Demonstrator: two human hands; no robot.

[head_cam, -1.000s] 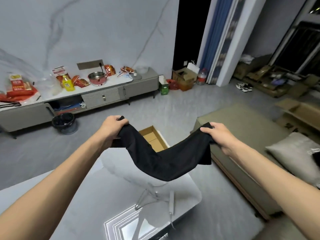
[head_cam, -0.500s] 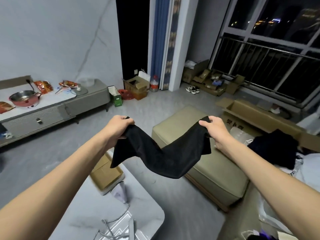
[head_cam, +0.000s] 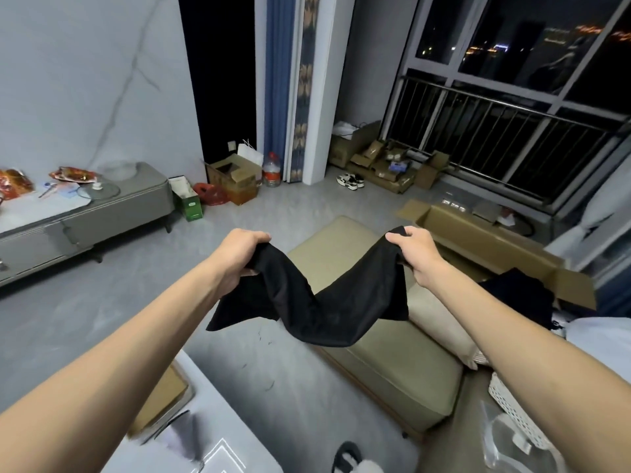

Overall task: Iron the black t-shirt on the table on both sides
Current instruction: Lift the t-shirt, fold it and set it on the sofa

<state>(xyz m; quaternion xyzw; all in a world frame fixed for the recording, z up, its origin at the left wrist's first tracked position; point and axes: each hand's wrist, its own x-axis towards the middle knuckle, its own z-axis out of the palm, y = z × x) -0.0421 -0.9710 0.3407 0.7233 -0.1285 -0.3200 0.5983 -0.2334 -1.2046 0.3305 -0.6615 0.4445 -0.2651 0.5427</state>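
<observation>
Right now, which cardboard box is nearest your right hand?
The long open box lying just beyond the right hand, behind the ottoman. The others stand by the doorway, under the window and beside the table.

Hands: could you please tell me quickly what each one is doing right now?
Left hand: gripping one end of the black t-shirt.
Right hand: gripping the other end.

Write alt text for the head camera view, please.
A person's left hand and right hand each grip an end of a black t-shirt, held up in the air and sagging between them. A beige ottoman sits below, a dark window behind.
</observation>
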